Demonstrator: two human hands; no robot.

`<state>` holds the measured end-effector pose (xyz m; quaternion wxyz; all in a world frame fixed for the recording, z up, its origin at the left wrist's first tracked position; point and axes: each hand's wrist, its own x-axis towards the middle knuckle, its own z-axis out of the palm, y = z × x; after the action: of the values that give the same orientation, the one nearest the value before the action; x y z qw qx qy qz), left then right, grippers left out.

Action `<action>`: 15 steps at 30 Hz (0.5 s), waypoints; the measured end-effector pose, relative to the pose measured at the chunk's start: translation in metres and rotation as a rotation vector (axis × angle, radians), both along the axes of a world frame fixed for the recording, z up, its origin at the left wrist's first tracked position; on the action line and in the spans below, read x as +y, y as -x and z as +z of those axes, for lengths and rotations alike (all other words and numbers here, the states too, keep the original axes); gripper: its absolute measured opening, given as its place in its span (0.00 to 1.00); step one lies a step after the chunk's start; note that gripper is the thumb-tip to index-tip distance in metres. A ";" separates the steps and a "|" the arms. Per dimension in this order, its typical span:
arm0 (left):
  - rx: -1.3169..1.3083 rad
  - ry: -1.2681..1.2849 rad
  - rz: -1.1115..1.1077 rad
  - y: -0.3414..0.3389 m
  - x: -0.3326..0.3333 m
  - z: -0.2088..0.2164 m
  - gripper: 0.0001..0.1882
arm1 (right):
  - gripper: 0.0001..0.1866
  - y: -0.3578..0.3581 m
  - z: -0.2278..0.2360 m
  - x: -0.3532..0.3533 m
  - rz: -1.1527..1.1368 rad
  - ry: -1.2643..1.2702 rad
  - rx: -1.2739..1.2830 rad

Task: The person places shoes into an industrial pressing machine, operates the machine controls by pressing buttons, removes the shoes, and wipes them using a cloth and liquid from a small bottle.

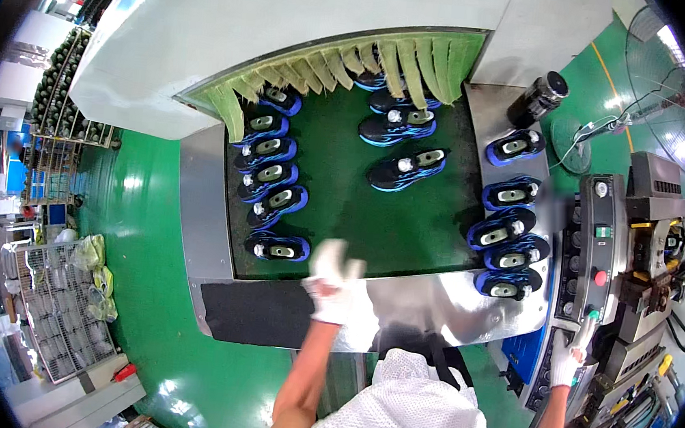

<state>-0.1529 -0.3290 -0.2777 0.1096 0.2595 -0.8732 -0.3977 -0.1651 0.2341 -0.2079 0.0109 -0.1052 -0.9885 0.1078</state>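
My left hand (334, 285), in a white glove, hovers over the front metal edge of a green conveyor belt (335, 205). Its fingers are slightly blurred but spread, with nothing in them. Just to its left lies a black-and-blue shoe (278, 247) with a pale insert in its opening. My right hand (568, 358), also gloved in white, reaches onto the control panel (591, 260), fingers stretched out by a green button (593, 316). Several similar shoes line the belt's left side. Two more, one of them a shoe (407, 169), sit further back toward the middle.
Green fabric strips (331, 66) hang across the opening of a large grey machine (295, 6). More shoes stand along the right metal ledge (453, 297), with a dark jar (540, 99) behind them. A fan (664, 79) is at far right; a wire cart (58, 303) at left.
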 end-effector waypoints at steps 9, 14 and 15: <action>-0.384 0.237 0.265 -0.024 -0.194 -0.052 0.24 | 0.41 -0.051 -0.025 -0.123 -0.005 0.271 -0.502; -0.070 0.348 -0.180 -0.002 -0.171 -0.027 0.13 | 0.40 -0.003 0.036 -0.201 0.021 0.571 -0.635; 0.027 0.283 -0.292 0.008 -0.139 -0.012 0.11 | 0.38 -0.006 0.040 -0.208 -0.012 0.650 -0.599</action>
<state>-0.1605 -0.4679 -0.2900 0.0980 0.1069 -0.9471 -0.2862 -0.1590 0.0265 -0.1680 -0.3091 -0.1357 -0.8621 0.3779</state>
